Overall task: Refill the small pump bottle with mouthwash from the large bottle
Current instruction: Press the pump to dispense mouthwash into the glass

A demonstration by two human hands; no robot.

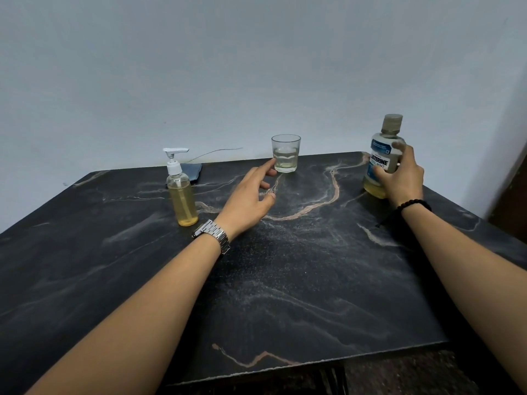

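A small clear pump bottle (181, 198) with a white pump head stands at the left of the black marble table (285, 280), mostly full of yellowish liquid. The large Listerine mouthwash bottle (382, 158) stands capped at the far right, with a little yellow liquid at its bottom. My right hand (402, 178) wraps around its lower body. My left hand (251, 198) hovers over the table with fingers apart, one fingertip touching or nearly touching a short glass (285, 153) with some pale liquid in it.
A dark blue flat object (191, 171) lies behind the pump bottle near the table's back edge. A thin wire (216, 151) runs along the pale wall behind it. The table's front edge is close to me, and the wall stands directly behind the table.
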